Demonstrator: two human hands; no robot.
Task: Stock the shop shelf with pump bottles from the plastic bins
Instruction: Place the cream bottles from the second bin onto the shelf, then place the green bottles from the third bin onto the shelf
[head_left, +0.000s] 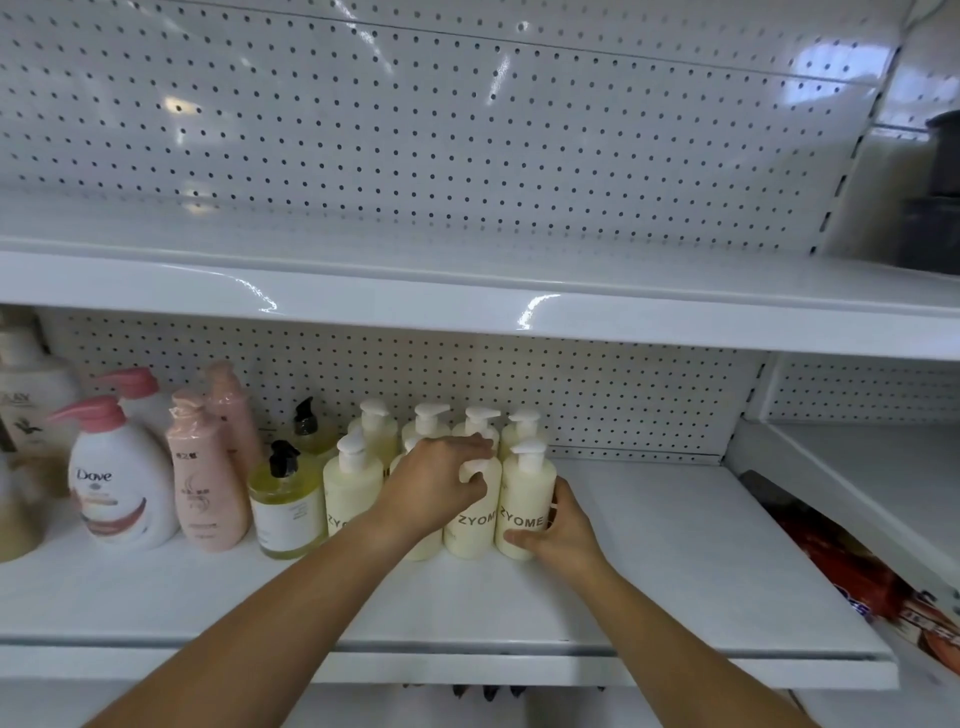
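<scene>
Squaring up the front row, that's how this reads, and it's tight in there. Two cream ZYOME bottles stand upright and touching on the lower shelf (675, 545), with the back row of cream bottles (522, 423) just behind them.

The danger is a domino. These are tall, narrow bottles, and the left hand (434, 480) has the middle bottle (470, 525) by its very top. A shove from up there could tip it rather than slide it, straight into the back row or into the neighbour. The pump head (475, 470) may also swivel on its own, leaving the label askew. On the far side of the end bottle (524, 499) only the right hand (563, 530) props it, with bare shelf beyond, so a careless release could let it topple that way.

Now the hands. The left fingers (467, 447) are curled over the pump head and clamped around it from above. The right hand cups the end bottle low down, with the thumb (519, 539) across the front under the label and the fingers wrapped round the far side. It's a snug hold.

No plastic bin can be picked out in this view.
</scene>
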